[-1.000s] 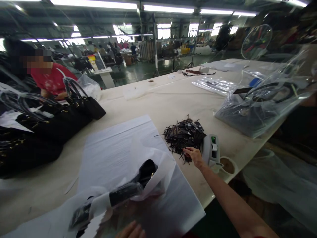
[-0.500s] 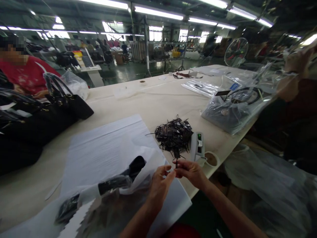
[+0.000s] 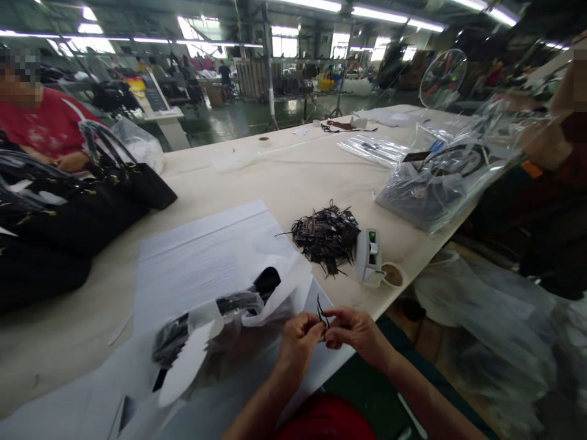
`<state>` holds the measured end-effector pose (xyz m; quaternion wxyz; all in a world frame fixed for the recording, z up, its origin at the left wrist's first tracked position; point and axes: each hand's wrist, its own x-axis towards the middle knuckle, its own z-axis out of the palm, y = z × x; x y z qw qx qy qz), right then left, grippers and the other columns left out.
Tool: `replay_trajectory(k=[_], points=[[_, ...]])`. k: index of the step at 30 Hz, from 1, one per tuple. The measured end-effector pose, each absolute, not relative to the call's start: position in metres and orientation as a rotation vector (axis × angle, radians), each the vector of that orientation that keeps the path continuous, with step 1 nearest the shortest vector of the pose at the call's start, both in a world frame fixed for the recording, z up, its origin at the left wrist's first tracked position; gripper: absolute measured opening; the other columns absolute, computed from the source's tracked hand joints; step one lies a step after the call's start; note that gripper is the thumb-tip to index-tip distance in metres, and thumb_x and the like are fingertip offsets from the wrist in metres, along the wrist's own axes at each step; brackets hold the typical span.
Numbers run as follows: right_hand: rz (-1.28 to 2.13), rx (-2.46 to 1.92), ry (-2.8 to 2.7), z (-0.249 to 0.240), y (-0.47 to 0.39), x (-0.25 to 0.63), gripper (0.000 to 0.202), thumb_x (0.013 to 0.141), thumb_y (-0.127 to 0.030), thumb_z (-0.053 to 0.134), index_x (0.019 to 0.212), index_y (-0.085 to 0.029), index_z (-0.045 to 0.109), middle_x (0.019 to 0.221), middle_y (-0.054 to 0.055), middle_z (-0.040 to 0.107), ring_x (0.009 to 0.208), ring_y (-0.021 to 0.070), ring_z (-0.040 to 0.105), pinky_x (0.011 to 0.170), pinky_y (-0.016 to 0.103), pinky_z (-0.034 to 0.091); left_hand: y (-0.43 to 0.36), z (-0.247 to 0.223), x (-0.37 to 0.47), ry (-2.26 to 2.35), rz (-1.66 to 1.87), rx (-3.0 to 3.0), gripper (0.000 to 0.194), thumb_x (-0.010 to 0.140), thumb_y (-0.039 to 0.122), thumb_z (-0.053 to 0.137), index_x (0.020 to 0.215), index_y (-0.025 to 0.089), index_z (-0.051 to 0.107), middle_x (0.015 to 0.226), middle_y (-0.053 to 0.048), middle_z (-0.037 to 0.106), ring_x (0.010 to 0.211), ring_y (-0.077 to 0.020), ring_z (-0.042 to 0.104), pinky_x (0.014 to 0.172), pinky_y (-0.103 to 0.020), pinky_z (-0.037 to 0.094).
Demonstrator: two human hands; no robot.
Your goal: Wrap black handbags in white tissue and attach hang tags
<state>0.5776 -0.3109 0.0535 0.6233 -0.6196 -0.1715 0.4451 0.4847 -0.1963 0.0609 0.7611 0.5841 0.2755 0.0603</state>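
Note:
My left hand (image 3: 296, 345) and my right hand (image 3: 360, 335) meet in front of me over the table's near edge, both closed in a pinch. Between their fingertips is a thin black cord (image 3: 320, 307), its loose ends sticking up; the fingers hide whatever hangs from it. Just beyond lies a heap of black tags with cords (image 3: 325, 235). Left of my hands, a bag with black handles (image 3: 238, 302), wrapped in clear plastic and white paper, rests on white sheets (image 3: 183, 250). A white piece with a jagged edge (image 3: 188, 366) lies across the wrapping.
Beside the heap stand a grey-white dispenser (image 3: 368, 253) and a tape roll (image 3: 394, 275). Black handbags (image 3: 114, 214) line the left side, near a person in red (image 3: 50, 122). At right, a plastic-wrapped bag (image 3: 422, 189) sits near another person's arm (image 3: 548, 137).
Both hands have drawn back from the tag heap towards me, bringing the black cord along. Its ends now stand up above the fingers. The view has tilted down slightly.

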Motion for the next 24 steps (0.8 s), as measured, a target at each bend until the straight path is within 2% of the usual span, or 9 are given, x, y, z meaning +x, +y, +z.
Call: replay_trajectory(k=[4, 8, 11, 14, 17, 19, 22, 24], points=[[0.994, -1.548, -0.403, 0.055, -0.311, 0.564, 0.031, 0.065, -0.043, 0.071, 0.074, -0.014, 0.066, 0.054, -0.001, 0.061, 0.050, 0.0112, 0.054, 0.052, 0.025, 0.042, -0.191, 0.061, 0.465, 0.561, 0.244, 1.326, 0.019, 0.068, 0.032, 0.059, 0.061, 0.016, 0.052, 0.060, 0.001, 0.051, 0.058, -0.0104, 0.044, 0.055, -0.023, 0.034], [0.845, -1.656, -0.493, 0.052, -0.306, 0.540, 0.029, 0.072, -0.045, 0.064, 0.074, -0.016, 0.065, 0.072, 0.001, 0.064, 0.069, 0.0143, 0.055, 0.065, 0.026, 0.042, -0.185, 0.057, 0.442, 0.567, 0.198, 1.289, 0.010, 0.071, 0.025, 0.052, 0.065, 0.016, 0.052, 0.051, 0.003, 0.046, 0.046, -0.0086, 0.038, 0.045, -0.021, 0.029], [0.848, -1.602, -0.440, 0.048, -0.293, 0.515, 0.031, 0.077, -0.048, 0.058, 0.078, -0.017, 0.063, 0.076, 0.001, 0.062, 0.077, 0.0165, 0.055, 0.071, 0.027, 0.043, -0.184, 0.052, 0.425, 0.493, 0.424, 1.585, 0.007, 0.071, 0.015, 0.049, 0.065, 0.016, 0.053, 0.069, -0.004, 0.056, 0.056, -0.0107, 0.049, 0.050, -0.022, 0.038], [0.838, -1.521, -0.340, 0.044, -0.275, 0.487, 0.036, 0.073, -0.053, 0.060, 0.078, -0.018, 0.062, 0.075, 0.001, 0.061, 0.076, 0.0170, 0.055, 0.071, 0.026, 0.044, -0.185, 0.054, 0.404, 0.379, 0.741, 2.069, 0.015, 0.075, 0.008, 0.045, 0.067, 0.016, 0.055, 0.084, -0.008, 0.058, 0.071, -0.0131, 0.054, 0.062, -0.024, 0.044], [0.894, -1.442, -0.263, 0.039, -0.258, 0.461, 0.040, 0.070, -0.057, 0.062, 0.075, -0.017, 0.060, 0.065, -0.001, 0.057, 0.062, 0.0133, 0.051, 0.058, 0.024, 0.043, -0.180, 0.068, 0.375, 0.299, 0.887, 2.368, 0.015, 0.081, 0.011, 0.045, 0.072, 0.016, 0.056, 0.084, -0.008, 0.059, 0.074, -0.0148, 0.054, 0.065, -0.026, 0.045], [0.955, -1.383, -0.249, 0.035, -0.250, 0.450, 0.043, 0.069, -0.059, 0.061, 0.077, -0.017, 0.059, 0.054, -0.004, 0.049, 0.049, 0.0097, 0.043, 0.047, 0.022, 0.036, -0.168, 0.081, 0.352, 0.365, 1.028, 2.516, 0.008, 0.081, 0.014, 0.049, 0.082, 0.015, 0.057, 0.090, -0.009, 0.059, 0.082, -0.0180, 0.055, 0.074, -0.031, 0.045], [0.946, -1.359, -0.299, 0.035, -0.237, 0.442, 0.043, 0.071, -0.060, 0.059, 0.081, -0.017, 0.059, 0.048, -0.007, 0.041, 0.042, 0.0077, 0.035, 0.041, 0.021, 0.030, -0.142, 0.089, 0.320, 0.681, 1.257, 2.712, 0.024, 0.082, 0.015, 0.055, 0.105, 0.010, 0.054, 0.101, -0.013, 0.059, 0.099, -0.0242, 0.052, 0.086, -0.038, 0.041], [0.895, -1.412, -0.392, 0.041, -0.224, 0.441, 0.041, 0.074, -0.058, 0.058, 0.082, -0.018, 0.060, 0.049, -0.006, 0.041, 0.043, 0.0083, 0.036, 0.042, 0.022, 0.030, -0.127, 0.081, 0.308, 0.833, 1.213, 2.827, 0.030, 0.083, 0.015, 0.054, 0.111, 0.008, 0.051, 0.101, -0.014, 0.060, 0.100, -0.0251, 0.053, 0.086, -0.038, 0.041]])
